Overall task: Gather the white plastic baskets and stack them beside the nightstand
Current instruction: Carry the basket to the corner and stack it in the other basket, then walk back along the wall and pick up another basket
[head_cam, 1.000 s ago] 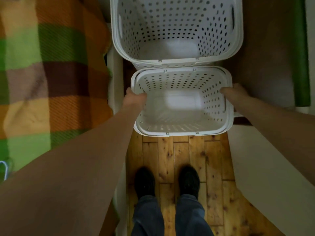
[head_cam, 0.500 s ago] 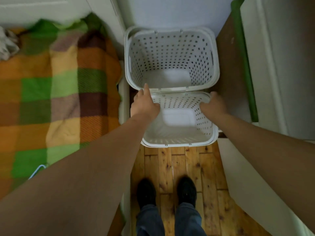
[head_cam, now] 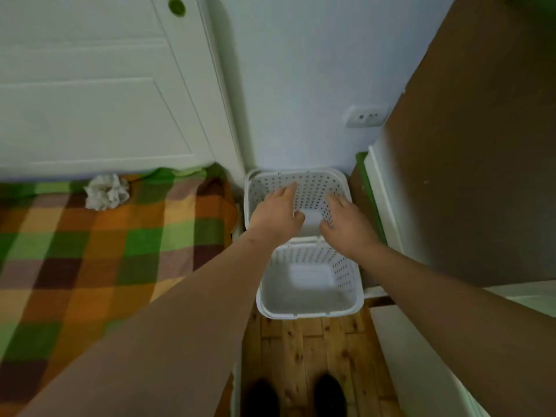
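Two white perforated plastic baskets stand on the wooden floor in the gap between the bed and a brown cabinet. The far basket (head_cam: 313, 183) sits against the wall; the near basket (head_cam: 310, 284) stands just in front of it, their rims touching. My left hand (head_cam: 278, 215) hovers over the far basket's near left side, fingers spread, holding nothing. My right hand (head_cam: 346, 224) is over its near right side, fingers also apart and empty. Both hands hide the far basket's near rim.
A bed with an orange and green checked blanket (head_cam: 105, 251) fills the left, a crumpled white cloth (head_cam: 106, 192) on it. A brown cabinet side (head_cam: 481, 145) and a white surface (head_cam: 421, 356) stand right. A wall socket (head_cam: 365, 116) is above the baskets. My shoes (head_cam: 296, 395) are below.
Both hands left the near basket's rim and moved forward over the far basket. The view tilted up, so the wall and door now show.
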The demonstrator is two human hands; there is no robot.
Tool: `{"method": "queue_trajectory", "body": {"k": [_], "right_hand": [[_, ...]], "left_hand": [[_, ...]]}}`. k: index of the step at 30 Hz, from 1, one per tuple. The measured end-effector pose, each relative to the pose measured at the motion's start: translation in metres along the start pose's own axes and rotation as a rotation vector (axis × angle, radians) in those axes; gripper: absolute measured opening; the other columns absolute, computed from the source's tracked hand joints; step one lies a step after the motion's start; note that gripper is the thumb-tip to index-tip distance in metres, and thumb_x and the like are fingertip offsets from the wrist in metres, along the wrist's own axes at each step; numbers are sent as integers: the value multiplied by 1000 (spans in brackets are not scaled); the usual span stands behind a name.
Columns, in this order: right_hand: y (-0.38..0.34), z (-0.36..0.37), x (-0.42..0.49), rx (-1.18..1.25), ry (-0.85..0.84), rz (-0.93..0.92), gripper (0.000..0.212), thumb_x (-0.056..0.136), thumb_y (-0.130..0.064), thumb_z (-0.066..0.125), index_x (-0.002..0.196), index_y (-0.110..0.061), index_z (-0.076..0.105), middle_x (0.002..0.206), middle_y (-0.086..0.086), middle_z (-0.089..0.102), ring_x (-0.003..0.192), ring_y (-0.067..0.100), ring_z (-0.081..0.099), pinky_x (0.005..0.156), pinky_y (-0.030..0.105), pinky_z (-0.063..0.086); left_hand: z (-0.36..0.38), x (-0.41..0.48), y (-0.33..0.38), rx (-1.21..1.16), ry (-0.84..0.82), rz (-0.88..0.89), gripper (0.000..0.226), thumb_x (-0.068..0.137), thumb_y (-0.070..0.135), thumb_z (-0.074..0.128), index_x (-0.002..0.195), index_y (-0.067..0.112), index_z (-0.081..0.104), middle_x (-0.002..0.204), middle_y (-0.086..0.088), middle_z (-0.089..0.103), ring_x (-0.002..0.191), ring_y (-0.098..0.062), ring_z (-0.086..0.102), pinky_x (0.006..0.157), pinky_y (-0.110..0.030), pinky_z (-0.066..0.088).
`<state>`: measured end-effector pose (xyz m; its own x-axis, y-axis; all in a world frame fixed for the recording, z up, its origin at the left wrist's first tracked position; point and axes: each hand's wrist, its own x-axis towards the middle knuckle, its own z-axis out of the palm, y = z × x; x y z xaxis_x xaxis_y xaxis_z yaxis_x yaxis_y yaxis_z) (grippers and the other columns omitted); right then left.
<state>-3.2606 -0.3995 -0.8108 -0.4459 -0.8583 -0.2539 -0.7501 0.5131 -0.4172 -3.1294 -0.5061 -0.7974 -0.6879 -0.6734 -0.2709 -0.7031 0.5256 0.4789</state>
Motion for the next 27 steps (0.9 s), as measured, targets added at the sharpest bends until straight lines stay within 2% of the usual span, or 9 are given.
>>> {"method": "queue_trajectory", "body": {"k": [4, 10, 15, 20, 24, 27], "right_hand": [[-42, -75, -17, 11, 144, -45, 60, 94, -27, 52, 149, -9, 35, 148, 11, 45, 133, 31, 46, 107, 39, 42], [-104, -204, -41, 118, 364, -109, 59, 101, -33, 44, 153, -9, 31, 154, 12, 39, 140, 28, 39, 116, 40, 32], [-156, -311, -74, 202, 566, -172, 56, 102, -33, 44, 151, -10, 34, 153, 11, 41, 140, 26, 39, 115, 35, 27], [-193, -397, -119, 296, 720, -247, 54, 102, -33, 43, 151, -14, 34, 153, 6, 41, 139, 21, 39, 115, 31, 29], [-203, -442, -155, 338, 814, -292, 53, 103, -32, 42, 152, -16, 33, 154, 2, 40, 141, 16, 37, 113, 24, 25], [-204, -483, -202, 356, 886, -314, 53, 103, -34, 42, 153, -18, 33, 154, -1, 40, 141, 15, 37, 117, 32, 30]], "left_hand": [[-75, -22, 37, -39, 99, 61, 69, 97, 33, 48, 158, 17, 20, 158, -9, 35, 142, -28, 36, 113, -43, 35], [-200, -50, 103, -156, 307, 201, 61, 101, 37, 41, 157, 20, 25, 160, -3, 33, 146, -20, 30, 116, -34, 25], [-298, -83, 167, -242, 414, 330, 59, 101, 37, 42, 156, 21, 28, 160, -1, 34, 146, -16, 30, 117, -30, 22], [-366, -126, 230, -360, 524, 449, 56, 102, 36, 44, 155, 22, 33, 157, 3, 38, 143, -10, 35, 113, -21, 23], [-397, -156, 275, -615, 561, 449, 54, 101, 35, 45, 153, 25, 36, 155, 7, 41, 141, -7, 37, 117, -29, 28], [-415, -191, 320, -725, 595, 512, 51, 102, 33, 45, 152, 25, 38, 153, 8, 44, 139, -6, 41, 115, -27, 30]]}}
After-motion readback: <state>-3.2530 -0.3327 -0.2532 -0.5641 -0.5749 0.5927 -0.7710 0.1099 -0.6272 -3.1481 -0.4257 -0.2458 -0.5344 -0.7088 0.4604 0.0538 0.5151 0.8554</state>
